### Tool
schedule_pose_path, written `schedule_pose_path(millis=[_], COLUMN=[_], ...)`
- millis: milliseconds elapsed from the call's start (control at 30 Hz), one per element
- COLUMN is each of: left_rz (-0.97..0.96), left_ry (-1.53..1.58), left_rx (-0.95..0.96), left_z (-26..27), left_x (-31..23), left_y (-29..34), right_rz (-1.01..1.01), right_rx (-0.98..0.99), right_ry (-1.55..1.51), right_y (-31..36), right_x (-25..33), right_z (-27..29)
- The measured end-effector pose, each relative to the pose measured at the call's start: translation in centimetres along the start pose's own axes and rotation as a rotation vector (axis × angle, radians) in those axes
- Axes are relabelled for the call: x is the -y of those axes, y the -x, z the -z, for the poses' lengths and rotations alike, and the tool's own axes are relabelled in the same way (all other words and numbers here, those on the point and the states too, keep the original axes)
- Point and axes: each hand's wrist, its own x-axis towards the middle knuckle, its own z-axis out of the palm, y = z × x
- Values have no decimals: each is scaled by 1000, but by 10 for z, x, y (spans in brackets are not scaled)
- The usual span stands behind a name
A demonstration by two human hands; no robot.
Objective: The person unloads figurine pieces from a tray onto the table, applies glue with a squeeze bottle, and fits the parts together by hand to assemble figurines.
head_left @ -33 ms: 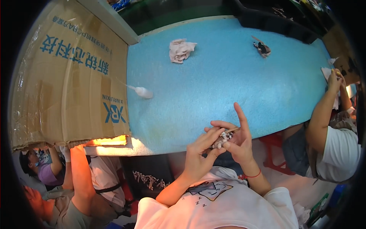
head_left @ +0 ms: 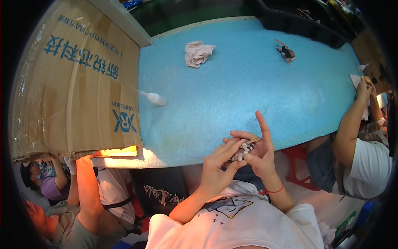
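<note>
Just in front of my chest, at the table's near edge, both hands meet around a small lumpy pale piece [head_left: 240, 154] with dark spots. My left hand [head_left: 220, 162] pinches it from the left with fingers and thumb. From the right, the thumb of my right hand [head_left: 263, 159] presses against it, while that hand's index finger points up and away. A thin brown stick [head_left: 253, 141] lies across the top of the piece, between the hands. My fingers hide much of the piece, so its exact kind cannot be made out.
On the blue table [head_left: 215, 95] lie a crumpled pale cloth [head_left: 198, 54], a white squeeze bottle [head_left: 156, 99] and a dark small piece with a stick [head_left: 286, 54]. A cardboard box [head_left: 74, 91] stands left. A black bin [head_left: 163, 182] holds small pieces. Co-workers sit on both sides.
</note>
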Motion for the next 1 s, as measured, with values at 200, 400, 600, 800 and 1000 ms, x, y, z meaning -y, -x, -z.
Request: schedule_pose_path(millis=[200, 400, 600, 800, 1000], left_rz=[-271, -392, -391, -380, -485], left_ry=[-458, -620, -570, -547, -550], left_rx=[-12, -47, -33, -98, -202], left_z=[-4, -5, -5, 4, -8], left_x=[-19, -35, -41, -40, -34], left_y=[2, 9, 7, 15, 14], right_rz=[50, 58, 98, 30, 99], right_rx=[31, 45, 105, 52, -105], right_ry=[-169, -253, -319, -258, -8], right_y=[5, 12, 11, 12, 18], right_x=[-6, 0, 6, 15, 18], right_z=[3, -7, -6, -23, -23])
